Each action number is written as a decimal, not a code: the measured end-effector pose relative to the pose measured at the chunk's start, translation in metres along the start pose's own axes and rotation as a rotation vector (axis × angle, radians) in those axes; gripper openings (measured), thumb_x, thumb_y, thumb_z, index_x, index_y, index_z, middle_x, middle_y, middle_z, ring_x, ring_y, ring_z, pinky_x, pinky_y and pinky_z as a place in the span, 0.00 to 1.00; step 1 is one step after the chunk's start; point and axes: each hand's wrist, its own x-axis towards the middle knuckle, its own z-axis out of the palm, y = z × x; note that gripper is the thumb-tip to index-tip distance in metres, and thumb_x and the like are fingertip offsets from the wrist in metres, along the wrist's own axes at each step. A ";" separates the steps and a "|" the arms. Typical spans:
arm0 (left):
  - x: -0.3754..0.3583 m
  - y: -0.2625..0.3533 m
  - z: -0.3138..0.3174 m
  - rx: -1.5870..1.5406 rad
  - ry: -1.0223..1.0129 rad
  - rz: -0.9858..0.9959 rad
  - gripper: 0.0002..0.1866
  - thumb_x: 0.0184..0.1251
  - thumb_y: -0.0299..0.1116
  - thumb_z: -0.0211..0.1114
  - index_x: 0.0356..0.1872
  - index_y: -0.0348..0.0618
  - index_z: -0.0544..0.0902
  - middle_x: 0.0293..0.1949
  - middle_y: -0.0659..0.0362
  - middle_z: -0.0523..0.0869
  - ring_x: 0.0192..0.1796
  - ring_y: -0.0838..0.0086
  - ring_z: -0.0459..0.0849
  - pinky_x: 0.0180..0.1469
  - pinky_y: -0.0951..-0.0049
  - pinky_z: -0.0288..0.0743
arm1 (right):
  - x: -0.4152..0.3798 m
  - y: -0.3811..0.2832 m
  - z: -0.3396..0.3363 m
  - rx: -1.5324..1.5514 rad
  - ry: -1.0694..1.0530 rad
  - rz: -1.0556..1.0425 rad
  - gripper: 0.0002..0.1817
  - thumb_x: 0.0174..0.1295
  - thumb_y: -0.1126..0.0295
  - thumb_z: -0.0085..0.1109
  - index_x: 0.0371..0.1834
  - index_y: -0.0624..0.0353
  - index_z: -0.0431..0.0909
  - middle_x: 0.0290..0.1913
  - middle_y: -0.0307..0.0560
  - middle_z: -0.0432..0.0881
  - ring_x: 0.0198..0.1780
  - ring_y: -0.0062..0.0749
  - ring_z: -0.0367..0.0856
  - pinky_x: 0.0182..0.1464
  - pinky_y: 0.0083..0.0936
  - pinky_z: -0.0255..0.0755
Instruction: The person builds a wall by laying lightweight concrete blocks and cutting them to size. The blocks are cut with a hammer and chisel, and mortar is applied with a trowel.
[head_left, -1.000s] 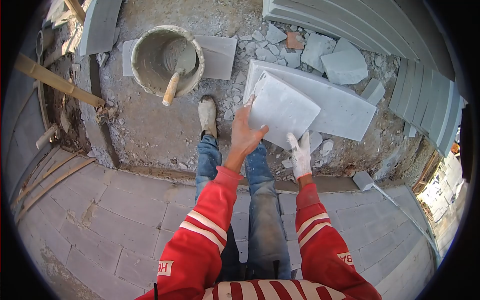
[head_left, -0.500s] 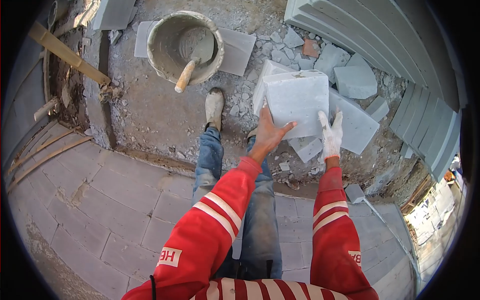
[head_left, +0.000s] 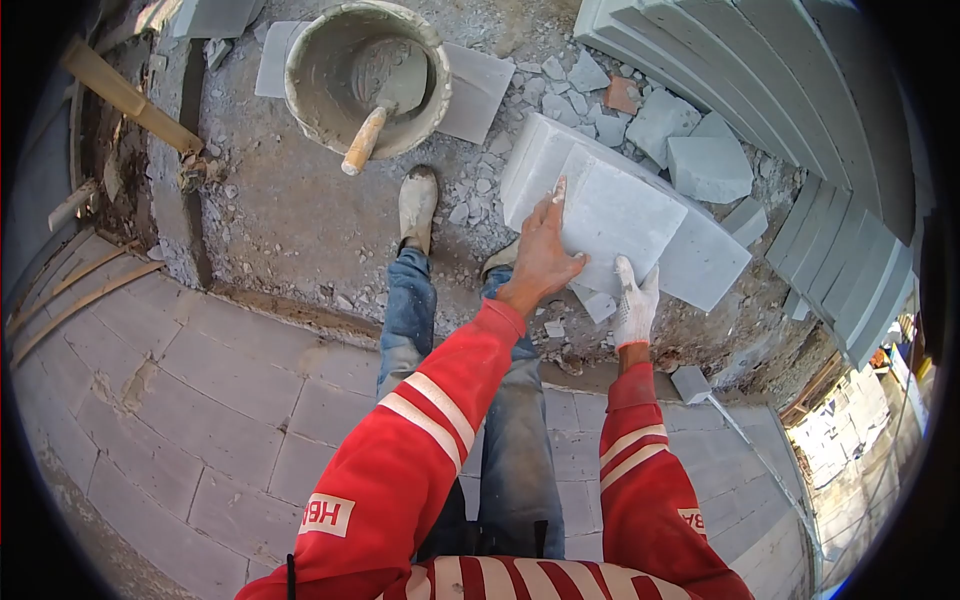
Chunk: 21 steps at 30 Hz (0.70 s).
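Observation:
A light grey aerated concrete block lies slanted over other pale blocks. My bare left hand grips its left side, the fingers stretched along the edge and the thumb apart near the close corner. My right hand, in a white glove, holds the block's near edge, fingertips on the rim. Behind the held block, another block shows at its left. A further pale slab sticks out to the right from underneath. The undersides of the fingers are hidden.
A mortar bucket with a wooden-handled trowel stands at upper left. Broken block pieces litter the ground. Stacked slabs fill the upper right. A wooden plank juts in at left. A pale block wall runs in front of my legs.
The block has turned clockwise and now slants down to the right. My left hand has shifted with its side; my gloved hand has moved left and down onto its near edge.

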 end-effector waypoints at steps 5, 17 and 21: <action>0.002 -0.001 0.001 -0.022 0.001 -0.008 0.65 0.48 0.30 0.82 0.85 0.40 0.45 0.74 0.35 0.68 0.75 0.39 0.68 0.79 0.54 0.62 | -0.003 -0.009 0.003 -0.001 -0.004 0.005 0.36 0.65 0.69 0.75 0.75 0.65 0.69 0.61 0.47 0.82 0.57 0.30 0.80 0.62 0.28 0.74; 0.007 0.008 -0.006 -0.021 -0.016 0.035 0.64 0.49 0.26 0.80 0.85 0.38 0.45 0.73 0.37 0.67 0.74 0.41 0.70 0.78 0.55 0.63 | 0.016 0.014 -0.010 -0.156 0.015 -0.103 0.39 0.63 0.67 0.77 0.74 0.69 0.68 0.62 0.50 0.82 0.59 0.31 0.80 0.63 0.28 0.73; 0.008 0.003 -0.003 0.016 -0.015 0.092 0.64 0.49 0.25 0.80 0.84 0.35 0.45 0.75 0.37 0.66 0.76 0.43 0.67 0.80 0.57 0.60 | 0.013 0.008 -0.008 -0.183 0.005 -0.085 0.56 0.58 0.61 0.82 0.80 0.80 0.55 0.67 0.63 0.80 0.63 0.39 0.80 0.66 0.30 0.73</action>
